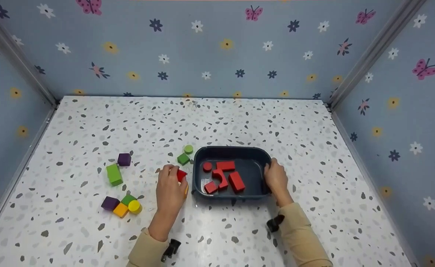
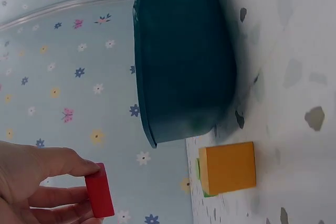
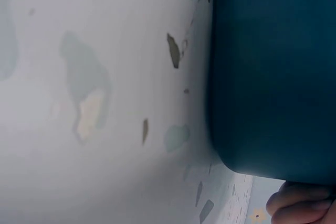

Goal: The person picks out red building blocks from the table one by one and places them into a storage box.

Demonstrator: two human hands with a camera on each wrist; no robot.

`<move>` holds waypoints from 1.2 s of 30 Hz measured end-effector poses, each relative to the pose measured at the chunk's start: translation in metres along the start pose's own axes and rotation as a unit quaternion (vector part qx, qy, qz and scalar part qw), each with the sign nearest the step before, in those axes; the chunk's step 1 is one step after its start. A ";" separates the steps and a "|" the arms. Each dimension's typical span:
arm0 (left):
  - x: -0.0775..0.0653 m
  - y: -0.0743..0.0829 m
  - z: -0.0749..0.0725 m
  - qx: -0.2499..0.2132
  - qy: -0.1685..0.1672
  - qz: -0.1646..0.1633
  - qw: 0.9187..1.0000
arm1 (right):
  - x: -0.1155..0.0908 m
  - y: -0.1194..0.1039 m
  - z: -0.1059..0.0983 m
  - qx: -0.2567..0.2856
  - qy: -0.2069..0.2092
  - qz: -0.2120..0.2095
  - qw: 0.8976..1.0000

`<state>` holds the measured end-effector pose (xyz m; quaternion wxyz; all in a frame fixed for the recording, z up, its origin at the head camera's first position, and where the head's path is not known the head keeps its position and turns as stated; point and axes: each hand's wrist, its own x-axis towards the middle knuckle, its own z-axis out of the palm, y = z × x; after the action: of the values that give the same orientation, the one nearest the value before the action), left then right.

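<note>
My left hand (image 1: 170, 187) pinches a small red block (image 1: 181, 175) between thumb and fingers, just left of the dark blue tray (image 1: 254, 174). The left wrist view shows the red block (image 2: 100, 191) as a flat-sided piece held up off the table. My right hand (image 1: 278, 180) grips the tray's right end, fingers curled at its wall. Inside the tray lie several red blocks, among them a round one (image 1: 207, 167), an arch (image 1: 221, 180) and a rectangular one (image 1: 236, 181). An orange block (image 2: 228, 167) stands on the table beneath my left hand, mostly hidden in the head view.
Behind my left hand sit a green cube (image 1: 183, 159) and a light green cylinder (image 1: 188, 149). Farther left are a purple cube (image 1: 124, 159), a light green block (image 1: 114, 174) and a cluster with a yellow cylinder (image 1: 135, 207). Flowered walls (image 1: 217, 48) enclose the speckled table.
</note>
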<state>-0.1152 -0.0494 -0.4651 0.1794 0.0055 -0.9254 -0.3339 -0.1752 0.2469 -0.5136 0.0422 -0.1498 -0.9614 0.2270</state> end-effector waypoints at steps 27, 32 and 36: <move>-0.001 0.048 0.055 -0.023 -0.029 0.108 0.993 | 0.003 0.000 -0.002 0.000 -0.017 0.015 1.000; 0.000 0.055 0.065 -0.010 -0.028 0.126 0.992 | 0.002 -0.001 -0.001 0.005 -0.013 0.017 1.000; 0.001 0.060 0.073 0.000 -0.030 0.141 0.990 | 0.001 -0.001 -0.001 0.002 -0.009 0.014 1.000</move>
<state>-0.1341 0.0419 -0.4791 0.1971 -0.1349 -0.9218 -0.3053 -0.1763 0.2467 -0.5125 0.0305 -0.1615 -0.9590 0.2308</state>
